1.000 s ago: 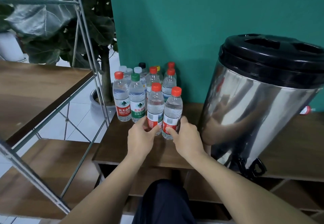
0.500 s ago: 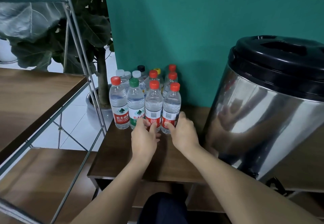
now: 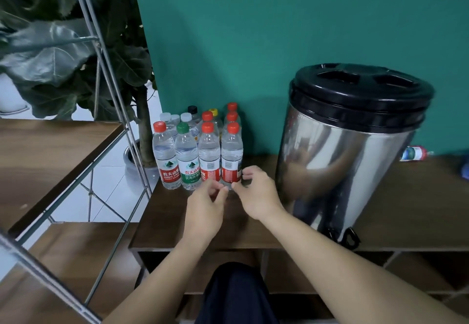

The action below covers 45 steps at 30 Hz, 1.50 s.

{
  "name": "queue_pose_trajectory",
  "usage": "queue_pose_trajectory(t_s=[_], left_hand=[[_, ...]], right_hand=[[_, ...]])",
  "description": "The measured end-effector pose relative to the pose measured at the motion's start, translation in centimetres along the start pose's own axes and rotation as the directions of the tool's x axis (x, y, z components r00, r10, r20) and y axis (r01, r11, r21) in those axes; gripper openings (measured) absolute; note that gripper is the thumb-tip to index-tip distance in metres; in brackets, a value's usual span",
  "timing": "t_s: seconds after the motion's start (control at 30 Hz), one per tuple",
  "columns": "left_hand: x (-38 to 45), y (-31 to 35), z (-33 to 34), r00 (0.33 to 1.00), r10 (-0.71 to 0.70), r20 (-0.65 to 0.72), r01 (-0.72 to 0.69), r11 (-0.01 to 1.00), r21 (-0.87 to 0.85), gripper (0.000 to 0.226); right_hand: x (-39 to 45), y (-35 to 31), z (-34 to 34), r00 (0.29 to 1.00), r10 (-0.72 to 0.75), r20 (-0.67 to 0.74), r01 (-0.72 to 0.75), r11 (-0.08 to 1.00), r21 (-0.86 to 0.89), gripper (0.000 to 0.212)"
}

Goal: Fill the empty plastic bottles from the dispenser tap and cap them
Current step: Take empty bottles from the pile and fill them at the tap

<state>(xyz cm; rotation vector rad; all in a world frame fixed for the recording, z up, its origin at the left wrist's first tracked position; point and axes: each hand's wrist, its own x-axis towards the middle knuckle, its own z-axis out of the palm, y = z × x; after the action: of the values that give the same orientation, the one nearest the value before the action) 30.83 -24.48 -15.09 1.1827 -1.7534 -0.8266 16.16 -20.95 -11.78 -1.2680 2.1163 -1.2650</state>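
at table front: left hand [image 3: 204, 205], right hand [image 3: 256, 191] off bottles [image 3: 220, 156] now, fingers loosely curled, holding nothing.

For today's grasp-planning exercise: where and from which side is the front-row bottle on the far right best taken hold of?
Grip the far-right front bottle around its labelled middle, probably coming from its open right and front. It stands upright; the red-capped neighbour crowds its left and more bottles stand behind. The right hand is nearest, beside its base.
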Motion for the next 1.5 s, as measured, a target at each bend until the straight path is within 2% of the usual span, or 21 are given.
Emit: queue_pose_trajectory(t_s=[0.1,0.27,0.43,0.53,0.7,0.8,0.9,1.07,1.2,1.27,1.4,1.5], left_hand=[[-2.4,3.1,-0.3,0.998,0.057,0.007,-0.056,0.994,-0.092,0.017],[-6.2,10.1,0.3,0.976,0.204,0.075,-0.188,0.966,-0.179,0.019],[-10.6,17.4,3.8,0.925,0.36,0.122,-0.32,0.911,-0.261,0.018],[-12.4,21.5,8.0,0.904,0.385,0.185,-0.314,0.893,-0.322,0.01],[-13.4,26.8,17.8,0.922,0.268,0.278,-0.134,0.897,-0.421,0.002],[-12.8,27.8,24.6,0.939,0.153,0.307,-0.008,0.904,-0.428,0.01],[-11.8,26.7,31.1,0.938,0.091,0.334,0.05,0.919,-0.391,0.024],[-9.8,23.1,39.1,0.95,-0.029,0.31,0.104,0.967,-0.232,0.039],[-6.5,20.6,43.8,0.95,-0.101,0.295,0.151,0.977,-0.151,0.049],[-4.6,19.6,45.9,0.958,-0.111,0.265,0.149,0.98,-0.128,0.055],[-1.3,19.0,49.5,0.981,-0.063,0.181,0.079,0.993,-0.083,0.052],[1.8,18.9,51.7,0.988,-0.051,0.145,0.048,0.999,0.025,0.067]], right_hand=[[-3.1,-1.5,-2.8,0.993,-0.116,-0.027,0.117,0.992,0.039,0.019],[-8.8,-4.2,-9.5,0.959,-0.26,-0.11,0.271,0.958,0.096,0.019],[-13.3,-2.8,-19.7,0.933,-0.308,-0.185,0.334,0.934,0.126,0.017],[-14.4,0.6,-26.2,0.924,-0.277,-0.263,0.315,0.942,0.117,0.017],[-12.9,8.5,-34.3,0.897,-0.16,-0.411,0.215,0.972,0.092,0.017],[-10.4,14.1,-37.0,0.892,-0.099,-0.441,0.151,0.985,0.084,0.016],[-7.3,19.7,-38.4,0.902,-0.035,-0.43,0.079,0.993,0.084,0.018],[-2.0,27.6,-39.0,0.921,0.073,-0.383,-0.048,0.996,0.074,0.025],[2.5,32.4,-39.2,0.92,0.101,-0.379,-0.058,0.991,0.124,0.028],[4.7,34.6,-38.9,0.914,0.094,-0.394,-0.061,0.994,0.094,0.03],[9.6,37.9,-39.6,0.88,0.061,-0.472,-0.062,0.998,0.015,0.03],[13.8,39.0,-41.0,0.871,0.094,-0.483,-0.083,0.996,0.044,0.042]])
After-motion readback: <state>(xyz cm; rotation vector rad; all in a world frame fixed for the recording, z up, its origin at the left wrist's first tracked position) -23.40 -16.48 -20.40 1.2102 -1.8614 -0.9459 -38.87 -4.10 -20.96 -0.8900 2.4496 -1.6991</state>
